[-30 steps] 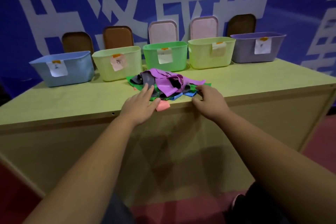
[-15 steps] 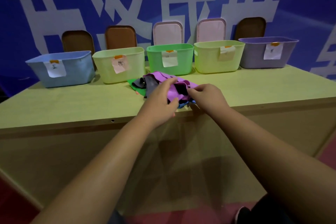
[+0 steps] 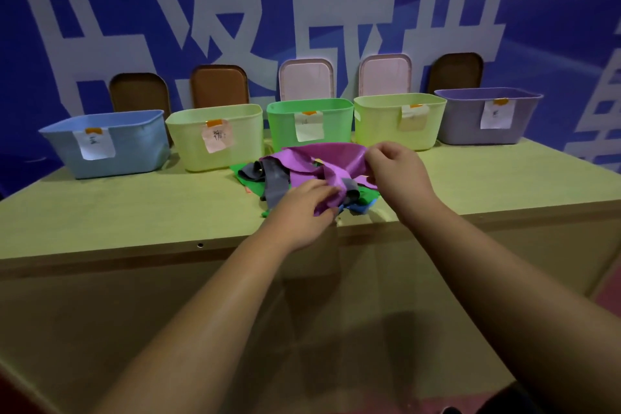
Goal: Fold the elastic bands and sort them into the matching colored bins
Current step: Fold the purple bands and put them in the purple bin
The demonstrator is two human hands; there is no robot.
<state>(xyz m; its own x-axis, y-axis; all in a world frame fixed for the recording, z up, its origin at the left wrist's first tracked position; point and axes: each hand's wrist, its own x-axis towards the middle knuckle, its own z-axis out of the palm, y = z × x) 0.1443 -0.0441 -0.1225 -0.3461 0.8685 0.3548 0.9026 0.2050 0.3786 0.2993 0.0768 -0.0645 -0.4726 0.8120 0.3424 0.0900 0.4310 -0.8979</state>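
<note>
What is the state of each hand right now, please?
Left hand: grips the near end of the purple elastic band.
Right hand: pinches the same band's upper edge.

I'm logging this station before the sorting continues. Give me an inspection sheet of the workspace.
Surface: pale green table, hole in its front edge.
Job's things: purple band held over a tangled pile of grey, green and blue bands; labelled blue bin, pale bin, green bin, yellow-green bin and purple bin in a row behind.
Clutter: nothing seen.
Hands: left hand grips the purple band's near end; right hand pinches its upper edge.
Cables: nothing seen.
Surroundings: five lids lean on a blue banner.
</note>
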